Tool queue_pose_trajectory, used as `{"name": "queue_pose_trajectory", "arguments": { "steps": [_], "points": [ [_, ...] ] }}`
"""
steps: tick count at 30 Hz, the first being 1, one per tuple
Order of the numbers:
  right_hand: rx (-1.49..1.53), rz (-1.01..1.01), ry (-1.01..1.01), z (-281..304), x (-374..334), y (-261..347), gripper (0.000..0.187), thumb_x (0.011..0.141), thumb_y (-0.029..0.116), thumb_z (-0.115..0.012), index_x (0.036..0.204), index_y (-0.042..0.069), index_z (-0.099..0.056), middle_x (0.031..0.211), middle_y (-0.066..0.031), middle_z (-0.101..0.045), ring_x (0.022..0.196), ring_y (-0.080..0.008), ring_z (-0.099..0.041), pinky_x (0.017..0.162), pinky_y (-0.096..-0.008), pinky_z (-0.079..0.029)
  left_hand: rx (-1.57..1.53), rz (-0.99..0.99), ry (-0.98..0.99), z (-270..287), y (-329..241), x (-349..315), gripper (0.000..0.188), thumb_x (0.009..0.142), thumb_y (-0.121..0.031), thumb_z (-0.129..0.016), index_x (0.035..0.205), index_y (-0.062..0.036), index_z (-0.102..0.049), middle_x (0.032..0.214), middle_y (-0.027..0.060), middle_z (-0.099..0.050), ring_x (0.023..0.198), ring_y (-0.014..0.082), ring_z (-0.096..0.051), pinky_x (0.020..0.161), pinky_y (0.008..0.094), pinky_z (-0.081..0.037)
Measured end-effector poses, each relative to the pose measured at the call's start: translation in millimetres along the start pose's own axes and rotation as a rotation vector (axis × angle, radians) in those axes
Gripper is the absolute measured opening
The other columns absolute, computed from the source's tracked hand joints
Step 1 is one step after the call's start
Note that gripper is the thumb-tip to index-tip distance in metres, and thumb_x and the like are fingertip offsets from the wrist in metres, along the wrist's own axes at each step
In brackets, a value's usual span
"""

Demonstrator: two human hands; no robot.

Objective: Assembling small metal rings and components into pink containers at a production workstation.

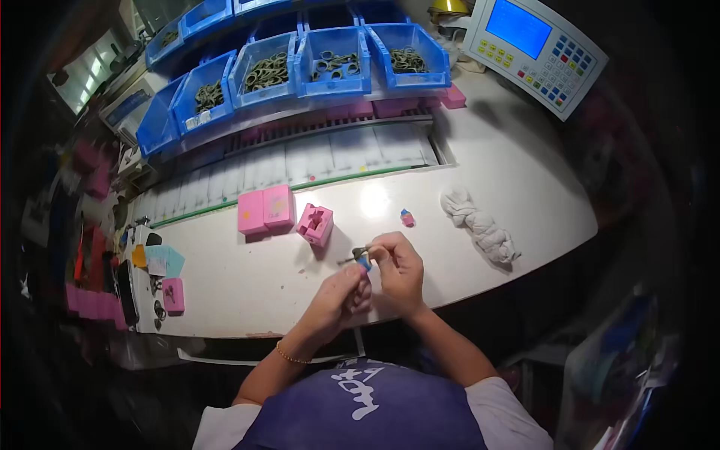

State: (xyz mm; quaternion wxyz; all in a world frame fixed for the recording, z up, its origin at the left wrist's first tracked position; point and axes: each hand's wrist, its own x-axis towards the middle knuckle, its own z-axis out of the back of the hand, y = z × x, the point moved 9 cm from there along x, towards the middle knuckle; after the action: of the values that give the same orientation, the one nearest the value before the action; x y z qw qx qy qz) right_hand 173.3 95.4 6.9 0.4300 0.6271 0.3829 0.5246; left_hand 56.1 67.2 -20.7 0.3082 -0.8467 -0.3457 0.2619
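Note:
My left hand (pixel 339 300) is closed round a small blue-and-pink piece (pixel 364 263), its blue end showing above the thumb. Close against it, the fingertips of my right hand (pixel 400 271) pinch a small dark part (pixel 359 252); its exact kind is too small to make out. Both hands meet just above the near part of the white table. Beyond them lies a similar small blue-and-pink piece (pixel 406 217). A pink block with a hollowed top (pixel 316 225) stands to the left, beside two closed pink blocks (pixel 265 209).
Blue bins (pixel 334 64) with dark ring-shaped parts line the far side. A twisted white cloth (pixel 480 226) lies at the right, below a keypad device with a blue screen (pixel 536 52). At the left are a small pink block (pixel 173 296) and light-blue paper (pixel 165 260).

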Motion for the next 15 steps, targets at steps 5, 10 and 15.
{"name": "queue_pose_trajectory", "arguments": {
  "steps": [5, 10, 15],
  "points": [
    [-0.601, 0.440, 0.154, -10, 20, 34, 0.018, 0.087, 0.003, -0.071, 0.102, 0.000, -0.061, 0.099, -0.0109, -0.065, 0.091, -0.0287, -0.060, 0.084, -0.0379, -0.050, 0.295, 0.082, -0.150, -11, 2, -14, 0.033, 0.107, -0.037, -0.048, 0.096, -0.0064, -0.053, 0.078, -0.0008, -0.049, 0.069, 0.0069, -0.047, 0.063, 0.0237, -0.040],
    [-0.960, 0.425, -0.062, 34, 35, 34, 0.022, 0.084, 0.009, -0.072, 0.102, 0.000, -0.066, 0.108, -0.0122, -0.066, 0.098, -0.0345, -0.058, 0.090, -0.0439, -0.046, 0.823, -0.159, -0.427, 24, -35, -28, 0.027, 0.098, -0.025, -0.066, 0.092, 0.0018, -0.066, 0.071, 0.0012, -0.060, 0.064, 0.0083, -0.052, 0.060, 0.0246, -0.042],
    [-0.969, 0.364, 0.101, 41, 49, 19, 0.029, 0.090, 0.007, -0.067, 0.118, 0.002, -0.067, 0.102, -0.0122, -0.067, 0.096, -0.0287, -0.060, 0.088, -0.0369, -0.048, 1.086, -0.373, -0.486, 9, -67, -28, 0.024, 0.092, -0.018, -0.072, 0.102, 0.0031, -0.071, 0.076, 0.0071, -0.065, 0.065, 0.0110, -0.056, 0.062, 0.0273, -0.046]
  ]
}}
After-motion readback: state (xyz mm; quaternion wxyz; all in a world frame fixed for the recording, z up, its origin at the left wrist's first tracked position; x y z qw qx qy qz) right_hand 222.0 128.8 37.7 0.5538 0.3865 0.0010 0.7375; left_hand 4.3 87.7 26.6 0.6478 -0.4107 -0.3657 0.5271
